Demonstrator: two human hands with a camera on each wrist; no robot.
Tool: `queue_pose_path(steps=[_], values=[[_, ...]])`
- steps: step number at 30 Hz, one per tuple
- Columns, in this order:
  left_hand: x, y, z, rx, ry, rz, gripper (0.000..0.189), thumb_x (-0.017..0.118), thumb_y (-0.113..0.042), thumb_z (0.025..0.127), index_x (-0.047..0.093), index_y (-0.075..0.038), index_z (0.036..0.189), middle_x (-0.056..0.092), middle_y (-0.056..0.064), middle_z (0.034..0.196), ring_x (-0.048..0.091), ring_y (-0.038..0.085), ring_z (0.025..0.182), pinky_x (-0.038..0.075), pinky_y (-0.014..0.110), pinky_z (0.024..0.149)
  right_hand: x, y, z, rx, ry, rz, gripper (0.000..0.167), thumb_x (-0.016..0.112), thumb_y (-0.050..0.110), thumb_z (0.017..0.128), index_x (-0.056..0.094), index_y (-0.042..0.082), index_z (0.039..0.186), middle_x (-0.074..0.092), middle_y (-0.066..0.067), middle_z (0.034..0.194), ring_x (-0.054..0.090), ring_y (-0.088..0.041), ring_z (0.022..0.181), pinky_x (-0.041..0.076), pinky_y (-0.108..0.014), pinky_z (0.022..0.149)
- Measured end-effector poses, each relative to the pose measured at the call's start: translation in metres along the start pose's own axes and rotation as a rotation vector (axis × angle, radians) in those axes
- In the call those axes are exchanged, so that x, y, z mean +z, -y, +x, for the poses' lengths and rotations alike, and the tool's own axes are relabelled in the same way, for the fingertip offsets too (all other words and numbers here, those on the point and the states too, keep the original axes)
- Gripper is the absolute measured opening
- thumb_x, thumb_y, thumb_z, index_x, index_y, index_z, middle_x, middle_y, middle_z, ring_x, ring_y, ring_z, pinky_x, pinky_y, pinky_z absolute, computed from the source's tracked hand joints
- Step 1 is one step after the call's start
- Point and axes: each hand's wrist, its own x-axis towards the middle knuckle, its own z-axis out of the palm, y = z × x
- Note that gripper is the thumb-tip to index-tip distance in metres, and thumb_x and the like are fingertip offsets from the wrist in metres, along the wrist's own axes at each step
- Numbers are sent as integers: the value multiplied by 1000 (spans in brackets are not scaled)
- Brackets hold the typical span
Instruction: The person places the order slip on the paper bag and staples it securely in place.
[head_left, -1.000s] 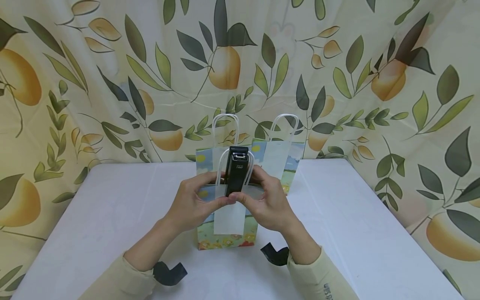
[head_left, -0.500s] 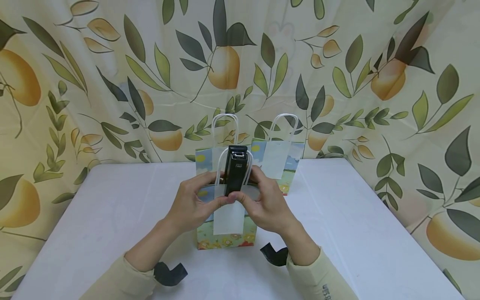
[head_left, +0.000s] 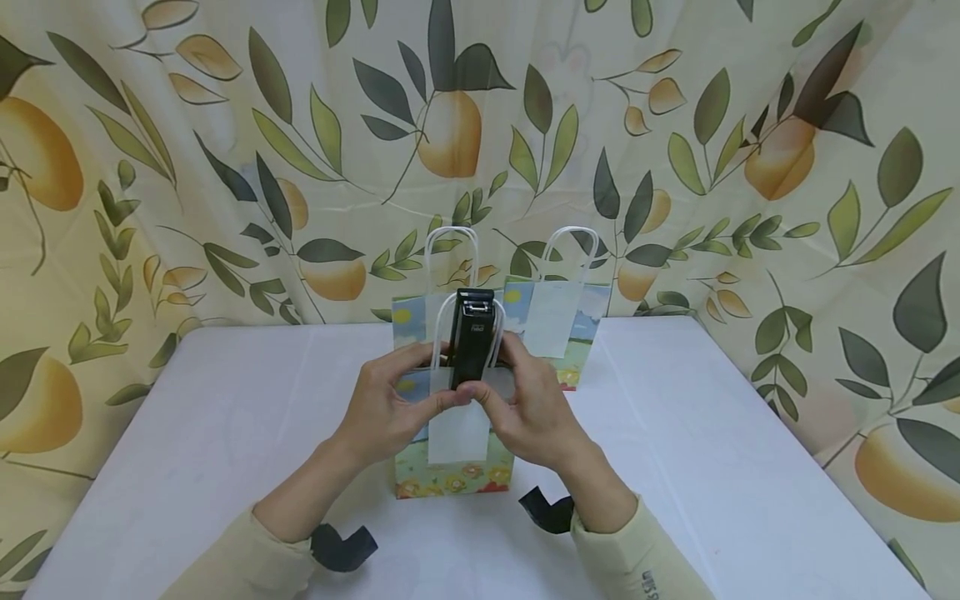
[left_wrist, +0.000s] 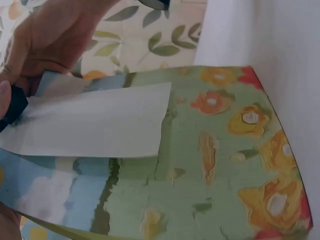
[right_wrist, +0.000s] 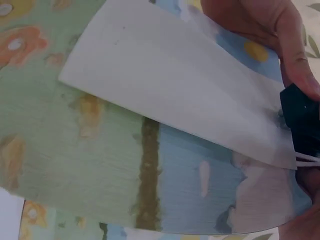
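Observation:
A black stapler stands upright over the top edge of a small paper gift bag printed with sky and flowers. My left hand and right hand hold it together, thumbs meeting at its near lower end, fingers behind and partly hidden. A blank white card hangs down the bag's front from under the stapler. In the left wrist view the lower end of the card stands off the bag; the right wrist view shows the dark stapler at its upper end. White cord handles rise beside the stapler.
Two similar bags with white handles stand behind, one directly back and one to the right, the right one with a white card. A white cloth covers the table. A fruit-patterned curtain closes the back.
The hands stay in place around the stapler. The stapler's top and the card's lower edge have shifted up very slightly.

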Motion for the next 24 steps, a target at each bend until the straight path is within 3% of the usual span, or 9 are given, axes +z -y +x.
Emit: queue_pose_path(steps=[8,24], values=[[1,0,1,-11,-23,5,44,87,-4,81,73,-8,122,77,7,121,74,21,110,58,36,99,3,0,0,-11,-16,-38,54,75,3,93,47,-3,138,73,-16,124,74,-26,110,63,-41,87],[-9,0,3,-42,70,25,51,91,-11,78,71,-14,125,77,0,119,71,17,116,54,38,103,-7,4,0,24,57,42,58,76,6,92,47,1,142,71,-13,128,72,-25,116,59,-44,97]])
